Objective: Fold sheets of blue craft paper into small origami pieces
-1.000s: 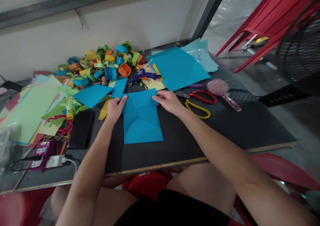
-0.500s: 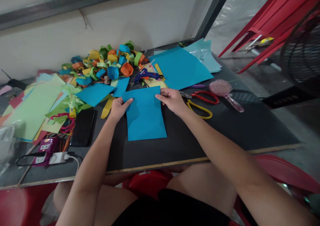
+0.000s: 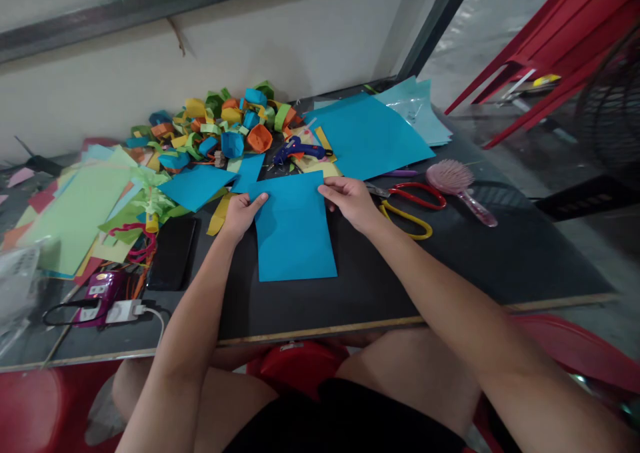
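Between my two hands is a blue sheet of paper (image 3: 296,233), its near edge toward the table's front. My left hand (image 3: 243,214) pinches its upper left edge, thumb on top and fingers underneath. At the upper right corner, my right hand (image 3: 350,201) grips it the same way. Faint crease lines cross the sheet. Just right of my right hand lie scissors (image 3: 417,199) with one red and one yellow handle. A blue glue gun (image 3: 300,149) rests beyond the sheet.
Small folded paper cups (image 3: 233,144) in several colours are heaped by the wall. A large blue sheet (image 3: 370,136) and a pink hairbrush (image 3: 457,183) lie to the right. Leftward are a black phone (image 3: 171,254), a purple power adapter (image 3: 103,296) and green paper (image 3: 75,213).
The view has shifted slightly, so the table's things appear a little further right. Both hands keep hold of the blue sheet in nearly the same pose.
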`<move>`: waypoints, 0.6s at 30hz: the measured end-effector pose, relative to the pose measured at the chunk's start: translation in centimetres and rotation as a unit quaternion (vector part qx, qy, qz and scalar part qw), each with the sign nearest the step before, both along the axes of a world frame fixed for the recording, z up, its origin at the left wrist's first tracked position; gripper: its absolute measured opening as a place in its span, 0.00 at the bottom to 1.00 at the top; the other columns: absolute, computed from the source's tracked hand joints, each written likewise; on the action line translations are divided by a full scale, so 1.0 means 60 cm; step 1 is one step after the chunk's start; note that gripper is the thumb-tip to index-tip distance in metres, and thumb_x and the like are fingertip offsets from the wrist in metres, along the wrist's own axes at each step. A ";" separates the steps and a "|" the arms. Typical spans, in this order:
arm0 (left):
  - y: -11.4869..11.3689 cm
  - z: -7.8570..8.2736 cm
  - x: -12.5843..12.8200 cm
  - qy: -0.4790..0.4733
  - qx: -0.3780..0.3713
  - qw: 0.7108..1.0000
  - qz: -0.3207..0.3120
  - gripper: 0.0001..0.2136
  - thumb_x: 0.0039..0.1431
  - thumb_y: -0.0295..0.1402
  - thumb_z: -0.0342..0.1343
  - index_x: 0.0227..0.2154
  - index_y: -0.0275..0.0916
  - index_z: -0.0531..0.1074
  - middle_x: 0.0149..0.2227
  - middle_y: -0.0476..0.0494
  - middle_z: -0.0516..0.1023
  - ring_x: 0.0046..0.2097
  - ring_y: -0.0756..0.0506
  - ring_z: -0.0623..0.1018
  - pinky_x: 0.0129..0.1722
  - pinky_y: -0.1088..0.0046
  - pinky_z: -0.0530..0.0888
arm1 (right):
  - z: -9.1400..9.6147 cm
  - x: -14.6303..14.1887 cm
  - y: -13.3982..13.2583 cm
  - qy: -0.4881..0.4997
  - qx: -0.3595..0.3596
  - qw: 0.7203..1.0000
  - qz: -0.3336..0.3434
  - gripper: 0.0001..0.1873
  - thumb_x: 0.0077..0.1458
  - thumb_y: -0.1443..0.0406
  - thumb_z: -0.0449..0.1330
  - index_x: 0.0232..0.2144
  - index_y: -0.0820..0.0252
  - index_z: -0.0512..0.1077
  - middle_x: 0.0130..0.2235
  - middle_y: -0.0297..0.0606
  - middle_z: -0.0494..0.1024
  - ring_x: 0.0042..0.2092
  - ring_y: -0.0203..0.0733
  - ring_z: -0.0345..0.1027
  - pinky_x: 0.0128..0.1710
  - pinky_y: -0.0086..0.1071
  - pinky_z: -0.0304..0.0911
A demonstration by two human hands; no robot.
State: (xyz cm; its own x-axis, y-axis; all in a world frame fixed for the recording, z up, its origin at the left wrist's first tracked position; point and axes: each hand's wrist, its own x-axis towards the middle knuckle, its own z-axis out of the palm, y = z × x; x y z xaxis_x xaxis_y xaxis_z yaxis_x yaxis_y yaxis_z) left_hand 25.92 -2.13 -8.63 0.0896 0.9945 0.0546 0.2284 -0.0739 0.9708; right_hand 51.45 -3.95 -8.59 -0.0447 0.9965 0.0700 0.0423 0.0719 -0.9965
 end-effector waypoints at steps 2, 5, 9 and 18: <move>-0.001 0.003 0.000 0.002 0.002 1.000 0.007 0.29 0.48 0.49 0.64 0.18 0.41 0.46 0.20 0.55 0.45 0.22 0.56 0.49 0.20 0.76 0.49 | 0.004 -0.001 -0.001 -0.001 -0.008 1.000 -0.015 0.20 0.45 0.52 0.67 0.36 0.60 0.78 0.25 0.34 0.74 0.22 0.32 0.60 0.23 0.31 0.59; -0.003 0.007 0.001 0.016 0.002 1.000 0.018 0.30 0.48 0.47 0.64 0.17 0.41 0.45 0.20 0.55 0.44 0.22 0.56 0.48 0.20 0.75 0.48 | 0.008 -0.002 -0.003 0.000 -0.006 1.000 -0.026 0.19 0.45 0.51 0.66 0.33 0.60 0.79 0.23 0.34 0.72 0.22 0.33 0.59 0.23 0.31 0.58; -0.002 0.007 0.002 0.032 -0.006 0.999 0.024 0.30 0.48 0.47 0.64 0.17 0.41 0.44 0.20 0.55 0.44 0.22 0.56 0.48 0.20 0.75 0.47 | 0.004 -0.002 -0.002 0.001 0.005 0.999 -0.034 0.19 0.46 0.50 0.66 0.31 0.60 0.79 0.21 0.32 0.70 0.21 0.32 0.58 0.22 0.31 0.57; -0.004 0.008 0.002 0.015 -0.008 1.000 0.004 0.29 0.49 0.48 0.63 0.17 0.41 0.46 0.19 0.55 0.45 0.22 0.56 0.49 0.20 0.75 0.48 | -0.008 0.000 0.001 -0.013 0.027 0.999 -0.038 0.18 0.50 0.51 0.64 0.34 0.59 0.79 0.22 0.33 0.72 0.22 0.33 0.60 0.22 0.30 0.58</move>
State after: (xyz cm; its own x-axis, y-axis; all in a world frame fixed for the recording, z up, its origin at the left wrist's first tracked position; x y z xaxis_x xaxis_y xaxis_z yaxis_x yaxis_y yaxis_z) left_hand 26.06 -2.36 -8.13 0.0822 0.9959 0.0369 0.2581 -0.0570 0.9644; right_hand 51.45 -3.86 -9.09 0.0292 0.9920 0.1228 0.0746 0.1204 -0.9899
